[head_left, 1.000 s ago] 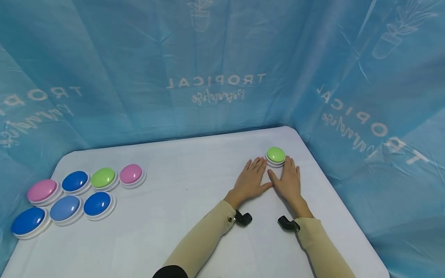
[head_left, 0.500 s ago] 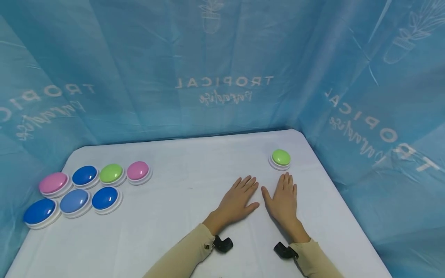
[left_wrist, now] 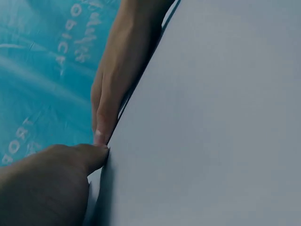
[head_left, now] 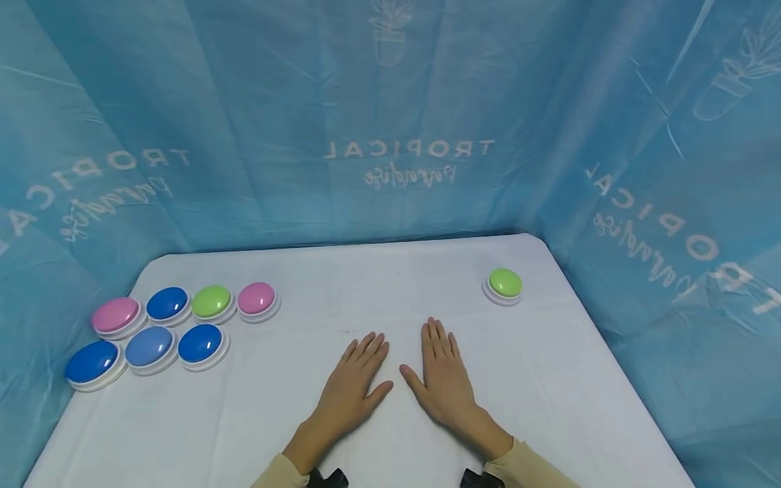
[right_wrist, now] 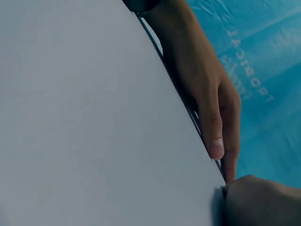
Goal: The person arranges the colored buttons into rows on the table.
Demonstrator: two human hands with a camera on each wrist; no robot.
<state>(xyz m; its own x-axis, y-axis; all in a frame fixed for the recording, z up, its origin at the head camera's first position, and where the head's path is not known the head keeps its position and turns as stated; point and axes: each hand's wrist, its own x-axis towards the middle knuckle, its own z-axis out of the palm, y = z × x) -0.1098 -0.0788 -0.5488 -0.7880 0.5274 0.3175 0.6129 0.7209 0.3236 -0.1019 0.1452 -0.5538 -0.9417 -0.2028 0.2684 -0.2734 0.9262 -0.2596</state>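
Note:
Both hands are palm down over the white table, fingers straight and thumbs spread toward each other. My left hand point(head_left: 350, 386) is left of the middle, with nothing in its grasp. To its right, my right hand point(head_left: 445, 379) points toward the back of the table and holds nothing. A green push button point(head_left: 506, 282) on a white round base stands beyond the right hand, toward the back right corner, apart from its fingertips. In the left wrist view the right hand point(left_wrist: 117, 70) shows behind the left thumb; in the right wrist view the left hand point(right_wrist: 202, 84) shows likewise.
At the left of the white table point(head_left: 390, 285) stand several domed buttons in two rows, among them a pink button point(head_left: 256, 298), a green button point(head_left: 211, 301) and a dark blue button point(head_left: 200, 343). A blue printed curtain point(head_left: 274, 135) hangs behind and along the sides.
Both hands have left the sides of the green button and drawn back toward the body and leftward, also moving apart. The head view has shifted slightly; the buttons stay in place on the table.

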